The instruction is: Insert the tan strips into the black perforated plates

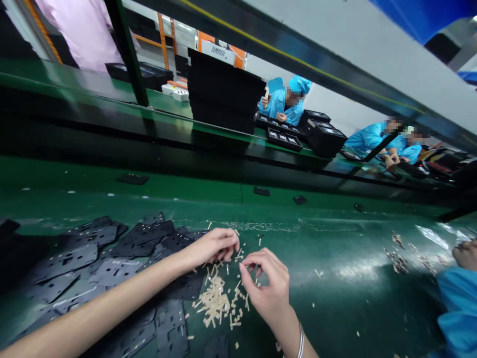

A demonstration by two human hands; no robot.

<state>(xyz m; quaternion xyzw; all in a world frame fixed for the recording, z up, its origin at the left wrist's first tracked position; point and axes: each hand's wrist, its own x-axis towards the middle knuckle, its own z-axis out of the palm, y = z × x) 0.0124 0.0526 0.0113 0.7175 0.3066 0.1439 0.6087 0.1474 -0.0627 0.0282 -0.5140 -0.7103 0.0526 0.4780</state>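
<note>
My left hand [221, 243] is closed, fingers curled downward just above the green worktop [335, 238], at the far edge of a pile of small beige strips [214, 301]. Whatever it may hold is hidden beneath the fingers. Right of the pile, my right hand [266, 281] pinches thumb and forefinger together; anything between the tips is too small to name. A silver bangle [301, 340] circles that wrist. Flat black plates with cut-outs [76, 258] lie in an overlapping heap under and beyond my left forearm. Loose strips are scattered between both hands.
A raised shelf [167, 134] runs across behind the worktop, carrying a black tray stack [225, 94]. Small black pieces [261, 191] lie along its foot. At right are a co-worker's blue sleeve [460, 308] and another strip pile [397, 261]. Co-workers in blue [285, 107] sit beyond.
</note>
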